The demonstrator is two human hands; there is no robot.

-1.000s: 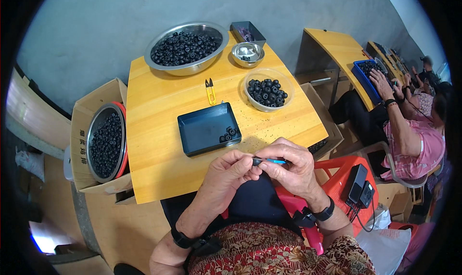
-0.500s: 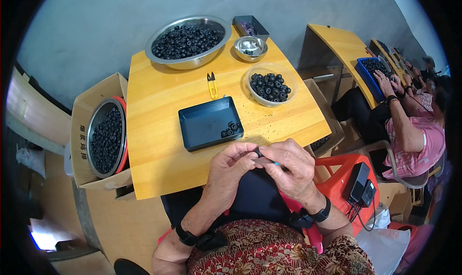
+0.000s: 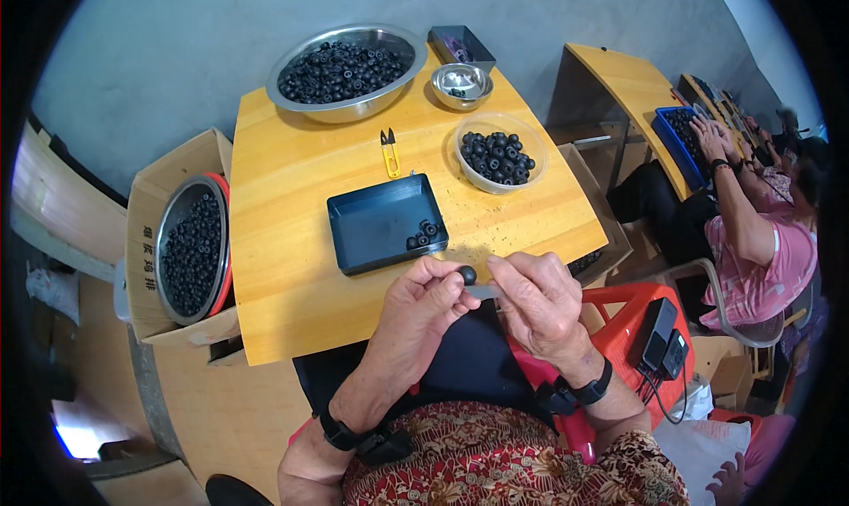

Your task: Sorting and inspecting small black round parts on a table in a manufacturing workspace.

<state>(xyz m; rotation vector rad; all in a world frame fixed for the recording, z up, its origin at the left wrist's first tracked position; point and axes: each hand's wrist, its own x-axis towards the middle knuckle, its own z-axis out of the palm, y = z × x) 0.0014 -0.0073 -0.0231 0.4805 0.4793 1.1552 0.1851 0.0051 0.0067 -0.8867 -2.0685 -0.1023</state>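
My left hand (image 3: 423,304) pinches a small round black bead (image 3: 467,275) at its fingertips, just off the near edge of the yellow wooden table (image 3: 292,241). My right hand (image 3: 541,301) holds a thin grey tool (image 3: 483,291) whose tip meets the bead. Both hands hover over my lap. Just beyond them sits a dark blue rectangular tray (image 3: 376,227) with a few black beads (image 3: 423,234) in its right corner.
A large steel bowl (image 3: 347,71) of black beads, a small steel bowl (image 3: 461,85), a dark box (image 3: 462,44), a clear bowl (image 3: 500,154) of beads and yellow snips (image 3: 389,152) lie on the table. A cardboard box (image 3: 168,241) holding a bead-filled pan stands left. Other people (image 3: 752,232) work at right.
My hands have shifted slightly and the black bead now shows between my left fingertips, with the tool held against it. The view has tilted a little.
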